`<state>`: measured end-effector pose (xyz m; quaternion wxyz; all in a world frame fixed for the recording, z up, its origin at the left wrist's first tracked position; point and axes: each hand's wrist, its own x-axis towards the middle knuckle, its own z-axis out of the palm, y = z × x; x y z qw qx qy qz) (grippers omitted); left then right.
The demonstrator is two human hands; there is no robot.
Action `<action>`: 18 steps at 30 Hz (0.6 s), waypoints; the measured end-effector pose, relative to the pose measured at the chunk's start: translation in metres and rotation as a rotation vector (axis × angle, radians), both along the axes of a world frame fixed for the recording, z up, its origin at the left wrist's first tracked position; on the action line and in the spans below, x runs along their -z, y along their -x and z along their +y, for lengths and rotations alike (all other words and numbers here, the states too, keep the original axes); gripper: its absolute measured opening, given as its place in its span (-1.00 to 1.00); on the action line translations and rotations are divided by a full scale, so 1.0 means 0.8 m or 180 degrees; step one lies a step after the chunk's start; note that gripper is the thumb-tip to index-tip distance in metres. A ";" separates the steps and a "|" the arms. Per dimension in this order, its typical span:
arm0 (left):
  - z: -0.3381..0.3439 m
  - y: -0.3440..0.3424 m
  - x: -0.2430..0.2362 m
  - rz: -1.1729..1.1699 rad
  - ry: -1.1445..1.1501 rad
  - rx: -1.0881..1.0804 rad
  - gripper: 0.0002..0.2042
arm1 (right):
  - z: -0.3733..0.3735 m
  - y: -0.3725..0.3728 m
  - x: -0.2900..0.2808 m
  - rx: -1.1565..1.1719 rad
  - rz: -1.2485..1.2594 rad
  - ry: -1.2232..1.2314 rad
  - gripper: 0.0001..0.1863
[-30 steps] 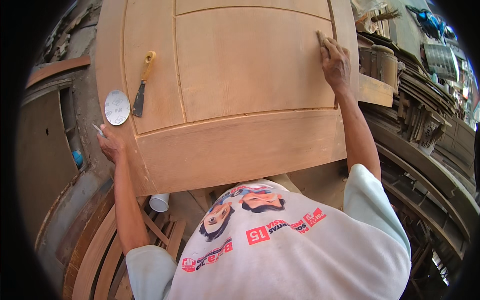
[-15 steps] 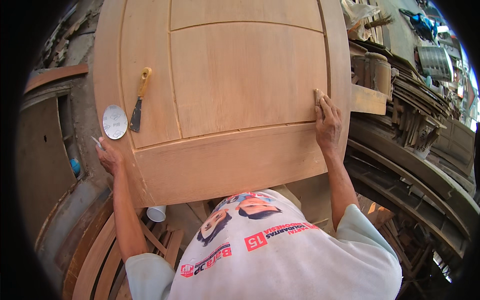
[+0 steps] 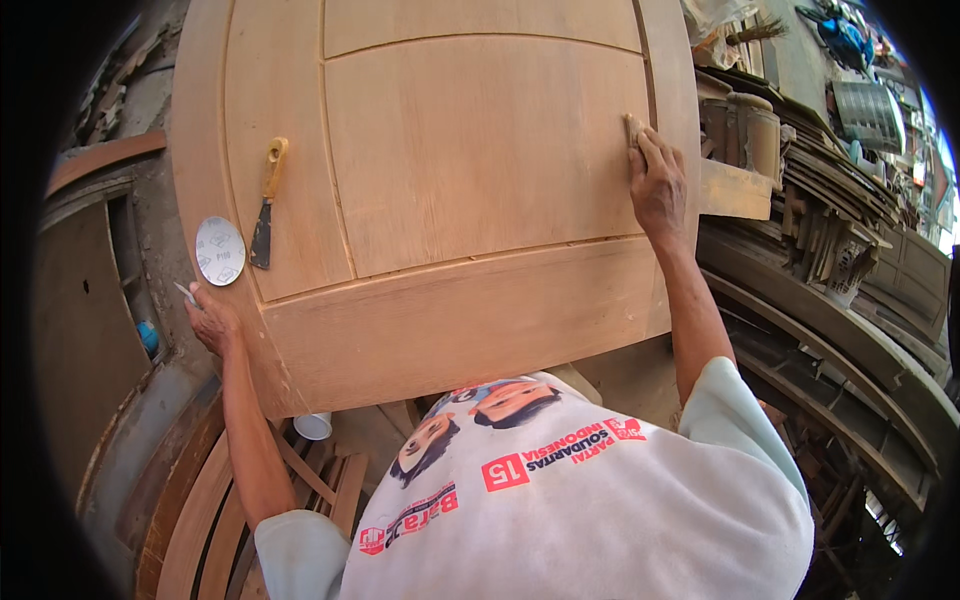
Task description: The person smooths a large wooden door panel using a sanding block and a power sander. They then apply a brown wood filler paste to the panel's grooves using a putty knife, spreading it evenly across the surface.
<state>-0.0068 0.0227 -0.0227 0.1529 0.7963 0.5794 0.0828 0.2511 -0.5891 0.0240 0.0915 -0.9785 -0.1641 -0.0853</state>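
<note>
A pale wooden panel door [image 3: 480, 150] with carved grooves lies before me. My right hand [image 3: 657, 185] grips a small beige sanding piece [image 3: 631, 128] against the door, beside its right vertical groove. At the door's left edge, my left hand [image 3: 213, 318] is closed on a thin pale strip [image 3: 185, 294], too small to identify. Just above that hand lies an oval white sanding sheet [image 3: 220, 250]. A putty knife [image 3: 262, 234] with a yellow handle rests to the right of the sheet, blade toward me.
Stacked boards [image 3: 820, 170], a metal bucket [image 3: 866, 112] and a broom head [image 3: 752, 33] crowd the right. A worn board [image 3: 85, 310] stands left. Curved wooden pieces [image 3: 190, 505] and a white container [image 3: 312, 426] are below the door, near my body in a pale shirt.
My right hand moved down the groove toward me, then partway back up with the sanding piece. My left hand stays at the door's edge; the whole view shifted slightly.
</note>
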 end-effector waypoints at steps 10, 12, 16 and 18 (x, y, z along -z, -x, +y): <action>0.007 -0.025 0.005 -0.0206 -0.0053 0.0200 -0.21 | 0.017 -0.187 0.013 -0.0080 -0.0447 0.0004 -0.71; 0.012 -0.017 0.008 -0.0194 -0.0106 0.0245 -0.21 | 0.013 -0.161 0.020 -0.0255 -0.0631 -0.0120 -0.72; -0.001 -0.004 0.003 -0.0061 0.0022 0.0053 -0.22 | -0.004 0.024 -0.008 -0.0061 0.0076 -0.0277 -0.68; -0.007 -0.008 -0.007 -0.0002 0.0062 -0.0020 -0.22 | -0.020 0.120 -0.015 0.0183 0.0441 -0.0146 -0.63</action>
